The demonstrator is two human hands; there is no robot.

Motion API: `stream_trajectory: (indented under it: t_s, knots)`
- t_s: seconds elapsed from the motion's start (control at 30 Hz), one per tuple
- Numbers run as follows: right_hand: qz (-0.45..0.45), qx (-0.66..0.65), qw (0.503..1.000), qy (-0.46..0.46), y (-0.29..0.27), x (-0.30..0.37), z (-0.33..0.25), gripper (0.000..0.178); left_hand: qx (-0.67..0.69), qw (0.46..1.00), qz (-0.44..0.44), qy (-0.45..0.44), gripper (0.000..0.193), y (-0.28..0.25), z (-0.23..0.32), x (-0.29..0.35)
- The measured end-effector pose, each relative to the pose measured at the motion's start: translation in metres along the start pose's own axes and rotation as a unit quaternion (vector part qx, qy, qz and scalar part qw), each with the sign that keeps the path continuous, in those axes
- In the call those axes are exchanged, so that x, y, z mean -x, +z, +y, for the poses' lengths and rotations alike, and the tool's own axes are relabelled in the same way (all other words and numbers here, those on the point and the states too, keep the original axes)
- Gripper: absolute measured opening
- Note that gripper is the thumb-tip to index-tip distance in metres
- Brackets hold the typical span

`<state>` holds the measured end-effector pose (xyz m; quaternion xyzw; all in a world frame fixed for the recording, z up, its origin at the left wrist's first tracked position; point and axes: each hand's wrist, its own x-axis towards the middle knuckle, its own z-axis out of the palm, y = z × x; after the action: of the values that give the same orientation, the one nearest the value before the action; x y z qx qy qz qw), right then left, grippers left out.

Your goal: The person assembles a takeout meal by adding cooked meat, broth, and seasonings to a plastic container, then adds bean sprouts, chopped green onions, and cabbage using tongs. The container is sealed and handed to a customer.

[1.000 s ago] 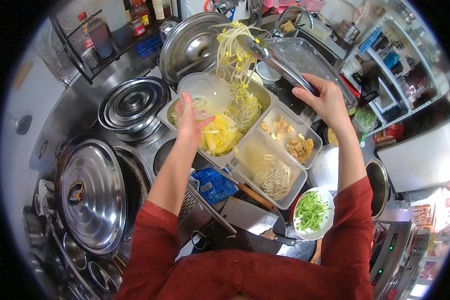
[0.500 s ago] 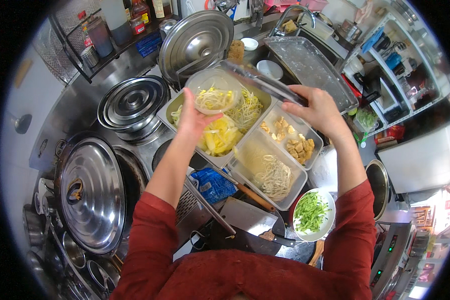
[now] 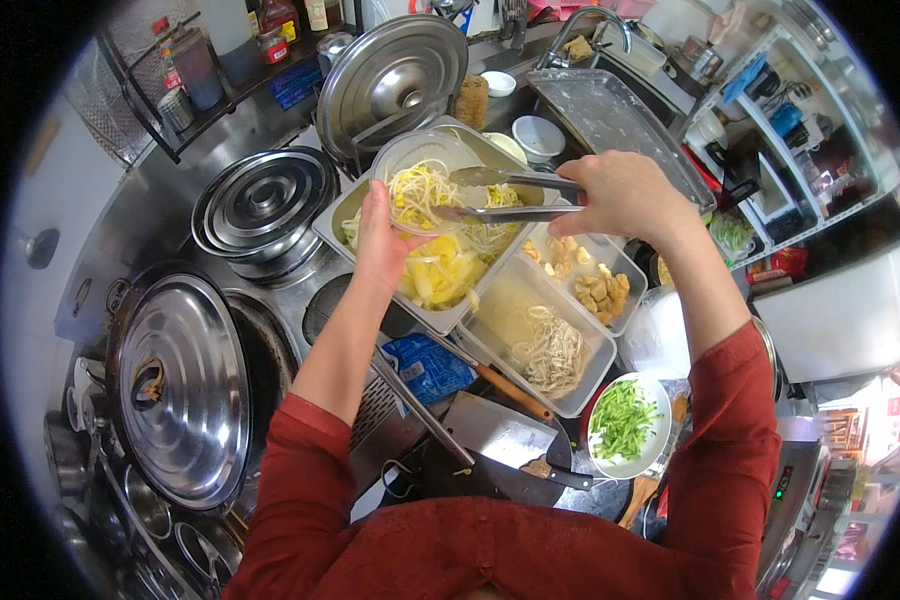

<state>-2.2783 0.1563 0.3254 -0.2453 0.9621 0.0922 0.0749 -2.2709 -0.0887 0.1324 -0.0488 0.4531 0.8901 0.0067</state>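
Observation:
My left hand (image 3: pixel 378 235) grips a clear plastic bowl (image 3: pixel 420 150) by its side, with bean sprouts (image 3: pixel 420 192) inside. Metal tongs (image 3: pixel 530 213) are in my right hand (image 3: pixel 630 195); their arms stand apart, and the tips reach to the sprouts at the bowl's right side. Beneath the bowl is a metal tray (image 3: pixel 422 318) holding more sprouts (image 3: pixel 495 238) and yellow leafy vegetable pieces (image 3: pixel 436 280). Right of it, a plastic container (image 3: pixel 482 318) has pale thin strands (image 3: pixel 553 362), and a divided one holds brown chunks (image 3: pixel 602 297) and smaller yellowish pieces (image 3: pixel 562 257).
Near my right forearm stands a white bowl of chopped greens (image 3: pixel 625 425). A cleaver (image 3: pixel 495 432) lies close to my body, beside a blue package (image 3: pixel 425 368). Large lidded pans (image 3: pixel 185 390) fill the left. A metal lid (image 3: pixel 395 85) leans behind the tray.
The tongs, blurred and raised beyond the bowl before, have come down to it and are spread. More sprouts show in the bowl. My right forearm has shifted slightly right.

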Motion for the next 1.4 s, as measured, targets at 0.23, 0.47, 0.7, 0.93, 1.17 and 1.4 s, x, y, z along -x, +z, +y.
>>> stream_trajectory:
  t_s: [0.23, 0.47, 0.7, 0.93, 1.17, 1.4]
  knots:
    - [0.067, -0.041, 0.997, -0.002, -0.003, 0.003, -0.007, 0.035, 0.009, 0.990, 0.088, 0.107, 0.070, -0.001, -0.008, 0.004]
    - [0.156, -0.194, 0.968, 0.011, -0.009, 0.031, 0.006, 0.035, 0.173, 0.982, 0.068, -0.039, 0.076, -0.006, -0.001, 0.007]
    - [0.227, -0.217, 0.948, 0.053, 0.012, 0.034, 0.034, 0.040, 0.157, 0.983, 0.070, -0.068, 0.076, -0.005, 0.016, 0.021]
    - [0.156, 0.004, 0.983, 0.098, 0.043, 0.022, 0.044, 0.041, 0.039, 0.999, 0.004, -0.027, 0.068, -0.009, 0.025, 0.030]
    - [0.230, -0.025, 0.964, -0.128, 0.011, 0.036, 0.014, 0.042, 0.006, 0.998, -0.013, 0.068, 0.056, -0.001, 0.015, 0.028]
    - [0.206, 0.041, 0.976, -0.065, -0.005, 0.036, -0.011, 0.041, 0.068, 0.997, 0.014, -0.016, 0.067, 0.002, 0.020, 0.030]
